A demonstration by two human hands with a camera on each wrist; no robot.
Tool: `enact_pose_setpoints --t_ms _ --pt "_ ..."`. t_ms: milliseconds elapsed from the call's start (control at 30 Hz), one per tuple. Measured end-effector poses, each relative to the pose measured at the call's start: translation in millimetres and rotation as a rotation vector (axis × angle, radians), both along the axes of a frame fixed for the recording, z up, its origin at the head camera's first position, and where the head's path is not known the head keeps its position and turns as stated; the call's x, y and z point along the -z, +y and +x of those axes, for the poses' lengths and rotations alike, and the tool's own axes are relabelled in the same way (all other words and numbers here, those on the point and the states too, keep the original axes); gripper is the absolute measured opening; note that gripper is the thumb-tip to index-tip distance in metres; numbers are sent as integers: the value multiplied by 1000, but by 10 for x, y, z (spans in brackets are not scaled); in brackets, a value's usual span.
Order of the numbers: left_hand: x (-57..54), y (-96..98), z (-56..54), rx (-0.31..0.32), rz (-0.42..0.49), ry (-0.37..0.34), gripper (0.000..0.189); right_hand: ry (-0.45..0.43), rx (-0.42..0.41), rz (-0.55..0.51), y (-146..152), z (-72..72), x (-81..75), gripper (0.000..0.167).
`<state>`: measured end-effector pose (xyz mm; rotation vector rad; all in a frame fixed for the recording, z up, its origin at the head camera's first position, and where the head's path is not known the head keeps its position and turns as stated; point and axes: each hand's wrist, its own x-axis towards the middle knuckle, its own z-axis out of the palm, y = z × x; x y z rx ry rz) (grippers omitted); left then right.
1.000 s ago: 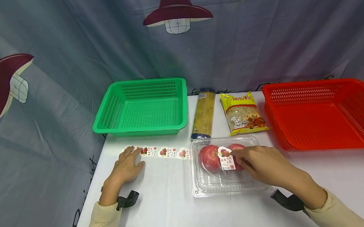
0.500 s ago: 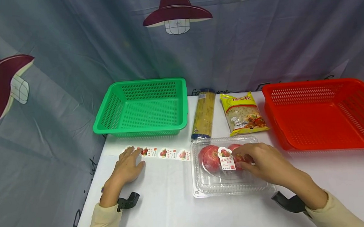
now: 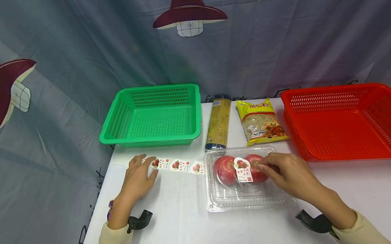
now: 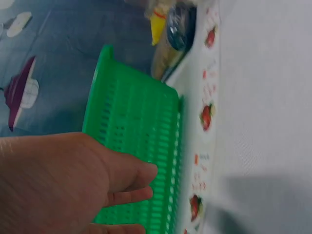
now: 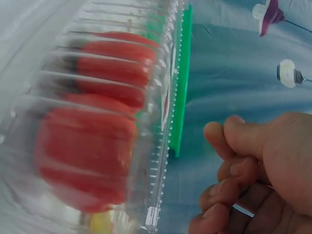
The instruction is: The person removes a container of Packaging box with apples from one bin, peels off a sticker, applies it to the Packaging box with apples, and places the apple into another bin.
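Note:
A clear plastic clamshell box (image 3: 217,203) lies lid-up with two red apples (image 5: 87,151) visible through the lid. A fruit label (image 3: 244,170) is stuck on its top, across the middle. My right hand (image 3: 289,170) hovers over the box's right side, beside the label, fingers curled with thumb and index tips close together and nothing between them. My left hand (image 3: 137,179) is at the left end of a strip of fruit labels (image 3: 181,165), fingers relaxed and fingertips over it. The strip's right end meets the box's left edge.
Behind the strip stands a green basket (image 3: 151,141). A long pack of yellow noodles (image 3: 219,123) and a yellow-topped food bag (image 3: 261,121) lie behind the box. At the right stands a red basket (image 3: 299,143). A grey printed curtain (image 3: 245,55) hangs behind the table.
My right hand has left the label and drawn back to the right, uncovering more of the right apple. The left hand has shifted only slightly. The label stays on the box.

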<state>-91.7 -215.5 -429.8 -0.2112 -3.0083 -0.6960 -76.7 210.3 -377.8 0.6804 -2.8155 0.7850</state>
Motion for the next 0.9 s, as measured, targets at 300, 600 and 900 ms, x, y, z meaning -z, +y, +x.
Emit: enact_pose_setpoints --t_ms 300,600,900 --pt "-102 432 231 163 77 127 36 18 31 -18 64 46 57 25" --pt "20 896 521 194 364 -57 40 10 30 -75 150 74 99 17" --pt "150 1166 670 274 685 -300 57 -3 115 -129 298 119 148 18"
